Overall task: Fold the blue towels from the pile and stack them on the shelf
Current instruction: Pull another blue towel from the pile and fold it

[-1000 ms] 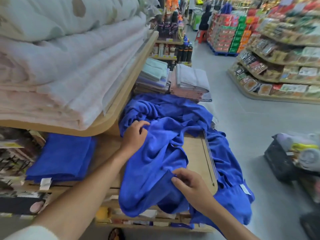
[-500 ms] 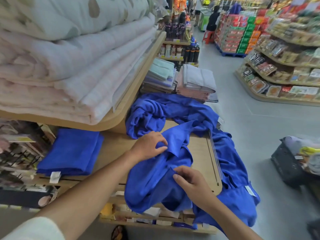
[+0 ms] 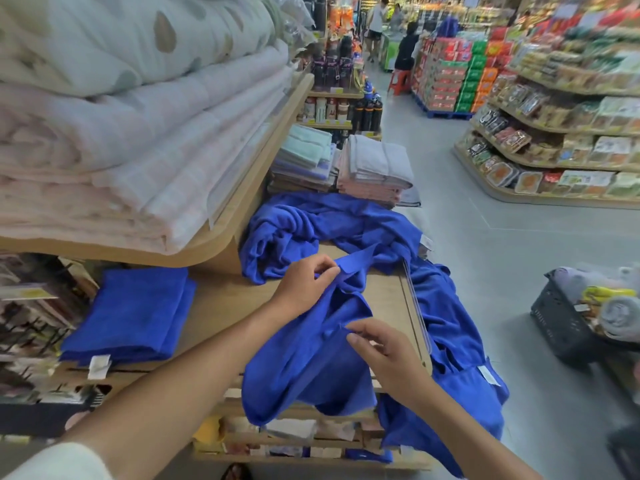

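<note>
On the shelf point(image 3: 225, 299), folded blue stack point(image 3: 131, 310), loose blue pile point(image 3: 311, 220), quilts point(image 3: 138, 150) overhead

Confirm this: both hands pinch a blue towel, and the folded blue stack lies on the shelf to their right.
Wrong side. In the head view the folded blue stack lies on the shelf to their left; the left hand and right hand do pinch a blue towel.

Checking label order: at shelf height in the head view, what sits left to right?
Folded blue towel stack, left hand, right hand, loose blue towel draped over the wooden shelf edge, dark plastic basket on the floor. Pinched blue towel overlaps both hands; omitted.
</note>
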### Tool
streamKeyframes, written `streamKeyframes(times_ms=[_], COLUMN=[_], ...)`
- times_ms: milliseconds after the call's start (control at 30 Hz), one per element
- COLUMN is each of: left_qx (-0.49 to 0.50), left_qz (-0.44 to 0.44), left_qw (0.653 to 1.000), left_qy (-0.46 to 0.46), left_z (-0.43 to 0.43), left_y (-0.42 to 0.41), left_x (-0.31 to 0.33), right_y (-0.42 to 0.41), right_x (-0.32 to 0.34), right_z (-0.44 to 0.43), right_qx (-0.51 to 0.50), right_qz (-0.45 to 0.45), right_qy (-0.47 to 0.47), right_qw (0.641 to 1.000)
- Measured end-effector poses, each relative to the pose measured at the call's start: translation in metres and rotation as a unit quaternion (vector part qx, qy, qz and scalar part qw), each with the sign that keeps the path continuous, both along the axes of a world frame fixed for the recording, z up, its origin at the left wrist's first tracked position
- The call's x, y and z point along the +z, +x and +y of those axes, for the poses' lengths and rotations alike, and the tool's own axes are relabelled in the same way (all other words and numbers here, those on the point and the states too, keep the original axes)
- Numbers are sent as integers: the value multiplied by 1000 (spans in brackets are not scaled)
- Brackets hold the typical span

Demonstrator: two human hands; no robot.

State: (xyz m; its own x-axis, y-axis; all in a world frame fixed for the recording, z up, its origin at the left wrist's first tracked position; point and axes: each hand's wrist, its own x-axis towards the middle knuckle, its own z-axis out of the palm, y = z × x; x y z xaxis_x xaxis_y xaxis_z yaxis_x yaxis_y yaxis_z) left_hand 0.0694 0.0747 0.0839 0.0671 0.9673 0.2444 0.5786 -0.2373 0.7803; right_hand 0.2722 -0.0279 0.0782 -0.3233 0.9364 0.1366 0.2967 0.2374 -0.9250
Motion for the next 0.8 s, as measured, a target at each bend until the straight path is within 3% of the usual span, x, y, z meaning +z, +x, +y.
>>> streamKeyframes(times_ms=[233,400,533,800], left_qx=[-17,-24,-19,-58], left_qz=[-237,-300,-279,-121], left_qw=[966,947,956,991], left_qy=[-100,-114,-92,25], left_z=[-33,-55,-60,-47], left_y=[2,8,8,5], left_x=[50,79,94,156], right_y=[-17,-26,-25,-9], right_x=[56,77,88,138], right_z=[45,52,54,65], right_qx=[-85,-126,-147,-86], right_qz=[17,25,16,-15], right_qy=[87,125,155,173], right_qw=[992,984,977,981])
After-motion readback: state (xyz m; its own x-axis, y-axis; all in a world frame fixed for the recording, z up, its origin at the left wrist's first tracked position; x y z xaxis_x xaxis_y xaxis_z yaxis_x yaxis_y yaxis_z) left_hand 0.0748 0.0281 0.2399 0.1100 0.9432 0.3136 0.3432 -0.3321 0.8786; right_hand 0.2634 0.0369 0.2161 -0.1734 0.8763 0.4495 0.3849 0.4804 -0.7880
